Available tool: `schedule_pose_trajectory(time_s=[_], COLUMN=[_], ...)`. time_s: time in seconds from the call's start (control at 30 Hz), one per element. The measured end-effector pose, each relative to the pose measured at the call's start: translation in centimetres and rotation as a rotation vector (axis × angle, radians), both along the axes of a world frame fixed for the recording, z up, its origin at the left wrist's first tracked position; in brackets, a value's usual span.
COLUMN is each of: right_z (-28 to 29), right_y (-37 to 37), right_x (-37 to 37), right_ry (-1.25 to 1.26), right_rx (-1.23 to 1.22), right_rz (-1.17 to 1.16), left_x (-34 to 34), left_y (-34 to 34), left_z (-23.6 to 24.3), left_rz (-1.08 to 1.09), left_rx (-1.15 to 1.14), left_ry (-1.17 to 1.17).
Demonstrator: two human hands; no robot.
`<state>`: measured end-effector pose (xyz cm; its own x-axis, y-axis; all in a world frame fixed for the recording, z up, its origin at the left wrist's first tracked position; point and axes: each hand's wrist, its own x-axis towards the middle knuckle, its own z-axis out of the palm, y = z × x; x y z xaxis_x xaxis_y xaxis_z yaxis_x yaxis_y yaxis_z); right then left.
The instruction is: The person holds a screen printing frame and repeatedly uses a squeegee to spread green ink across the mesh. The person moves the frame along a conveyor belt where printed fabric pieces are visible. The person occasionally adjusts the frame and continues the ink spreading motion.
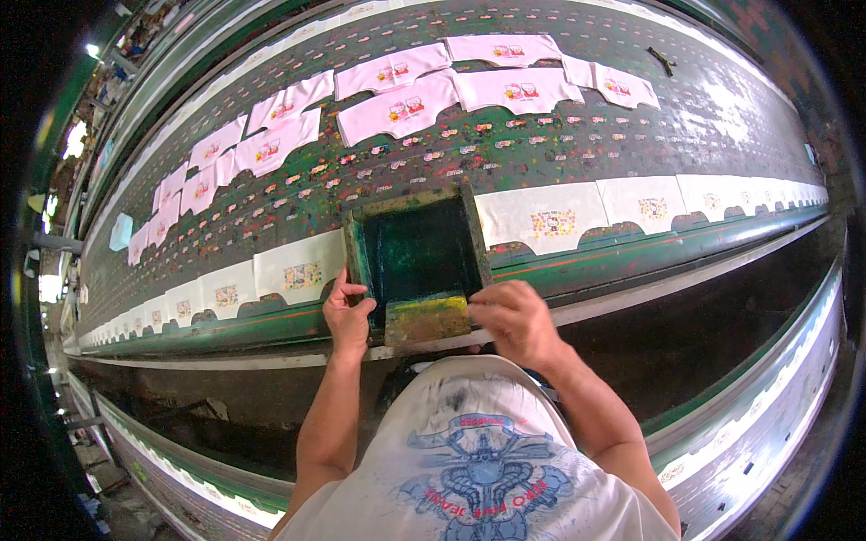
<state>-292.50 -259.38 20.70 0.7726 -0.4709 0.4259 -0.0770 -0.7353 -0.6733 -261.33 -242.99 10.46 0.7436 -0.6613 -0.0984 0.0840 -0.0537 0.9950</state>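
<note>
A wooden screen-printing frame [481,236] with dark green ink on its mesh lies over the near edge of a long printing table, in the row of white fabric pieces. Across the frame's near end sits a squeegee [426,323], a flat board stained yellow and brown. My left hand [348,314] grips the frame's left side near its front corner, thumb pointing inward. At the squeegee's right end, my right hand [516,320] has its fingers closed on the board; the fingertips are partly hidden.
White printed fabric pieces [541,221] line the near edge on both sides of the frame. Pink printed pieces [397,110] lie in two rows farther back. A small dark tool [661,61] rests at the far right. Behind me runs another table [749,433].
</note>
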Motion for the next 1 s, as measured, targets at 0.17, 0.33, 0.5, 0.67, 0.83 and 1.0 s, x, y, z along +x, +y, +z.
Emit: schedule_pose_trajectory(time_s=[0.17,0.33,0.5,0.67,0.83,1.0], right_z=[-1.2,-0.6,1.4,0.6,0.0,-0.1], right_y=[1.9,1.5,-3.3,-8.2,-8.7,-4.9], right_x=[5.3,8.1,10.4,15.3,17.3,15.5], right_ry=[0.165,0.415,0.542,0.488,0.434,0.424], right_rx=[-0.231,-0.301,-0.197,-0.155,-0.233,-0.285], right_rz=[0.247,0.265,0.314,0.141,0.023,0.009], left_x=[-0.2,-0.1,-0.2,-0.1,-0.1,-0.4], left_y=[-0.2,0.1,-0.1,-0.2,-0.2,-0.2], left_z=[0.7,0.5,-0.1,-1.0,-0.9,-0.8], left_rz=[-0.037,-0.039,-0.047,-0.051,-0.052,-0.059], left_rx=[0.079,0.127,0.124,0.034,-0.033,0.012], left_ry=[-0.066,-0.069,-0.069,-0.140,-0.199,-0.269])
